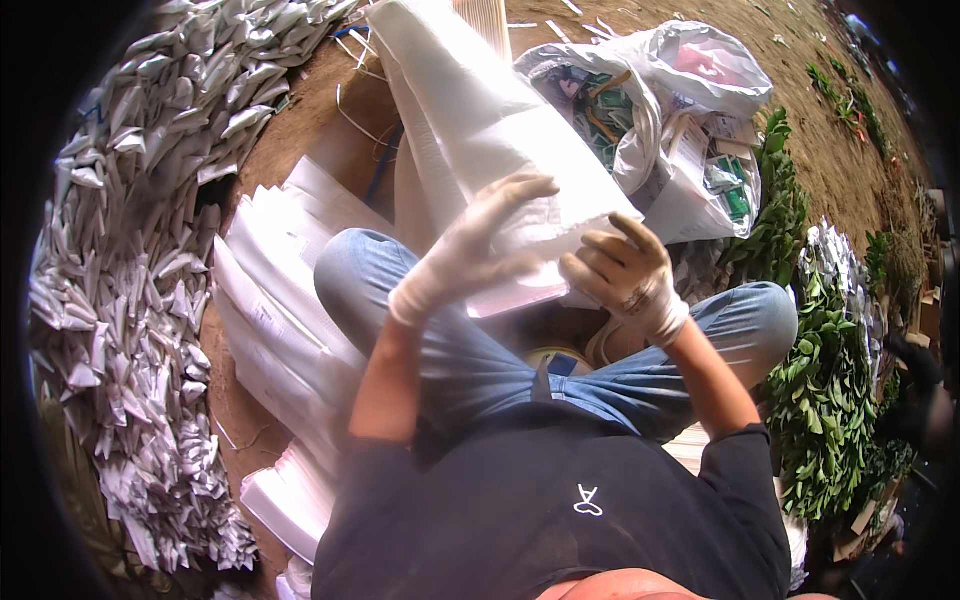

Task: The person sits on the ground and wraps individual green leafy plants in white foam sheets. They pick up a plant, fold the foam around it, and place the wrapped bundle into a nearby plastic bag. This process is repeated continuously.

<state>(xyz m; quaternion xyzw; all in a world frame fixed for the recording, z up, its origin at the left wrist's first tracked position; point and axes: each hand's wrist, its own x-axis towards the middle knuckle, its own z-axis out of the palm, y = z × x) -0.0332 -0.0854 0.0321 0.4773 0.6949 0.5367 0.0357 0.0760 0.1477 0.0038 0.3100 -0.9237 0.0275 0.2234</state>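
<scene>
A large white sheet of wrapping material [517,142] slopes down from the top of the view to my lap. It looks like padded paper or foam; the picture does not settle which. My left hand [476,244], in a pale glove, is over its left part with thumb and fingers spread and nothing between them. At the sheet's lower right corner is my right hand [626,274], in a glove with soiled fingertips. Its fingers are bent and partly apart; whether they pinch the edge cannot be seen. Left of my knee lie overlapping white sheets or sleeves [281,300].
Many white paper-wrapped bundles [142,300] are heaped along the left. White plastic sacks [637,112] with green packets stand beyond my right knee. Leafy green cuttings [821,397] lie at the right. Bare soil [817,150] and loose strips [559,30] show at the top.
</scene>
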